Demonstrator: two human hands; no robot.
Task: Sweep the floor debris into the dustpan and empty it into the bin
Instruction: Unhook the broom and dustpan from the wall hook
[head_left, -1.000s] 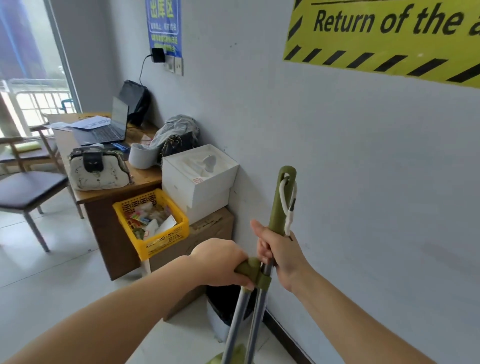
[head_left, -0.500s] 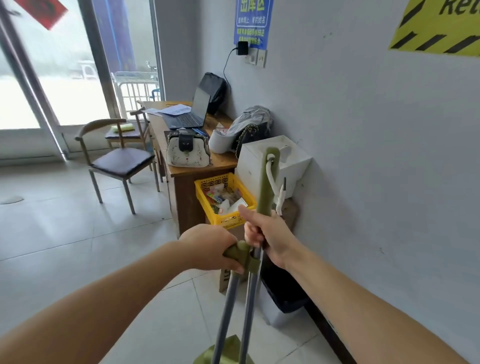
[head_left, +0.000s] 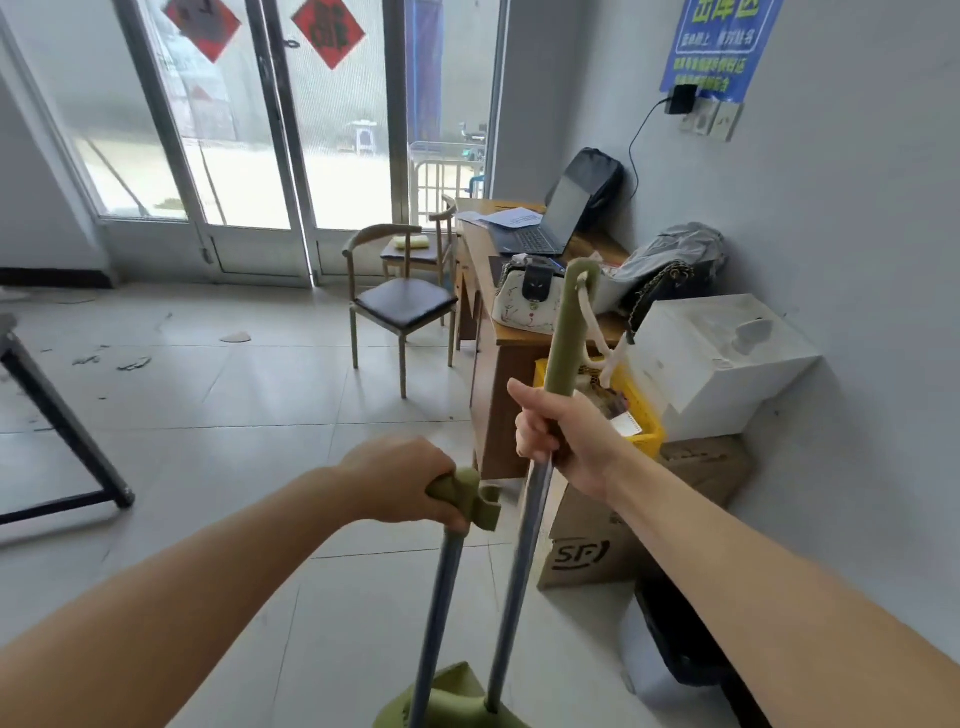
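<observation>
1. Holding papers, the yellow basket (head_left: 650, 434) sits beside the table (head_left: 496, 387); the black-lined bin (head_left: 670, 649) stands by the wall (head_left: 857, 270).
2. Left grip (head_left: 410, 483) wraps the dustpan (head_left: 452, 693) handle, right grip (head_left: 566, 441) the broom (head_left: 569, 332); debris (head_left: 135, 362) litters the tiled floor (head_left: 234, 415).

The chair (head_left: 405, 306) is standing left of the desk (head_left: 483, 270); the bin (head_left: 670, 649) is sitting near right, beside the cardboard box (head_left: 597, 540).
</observation>
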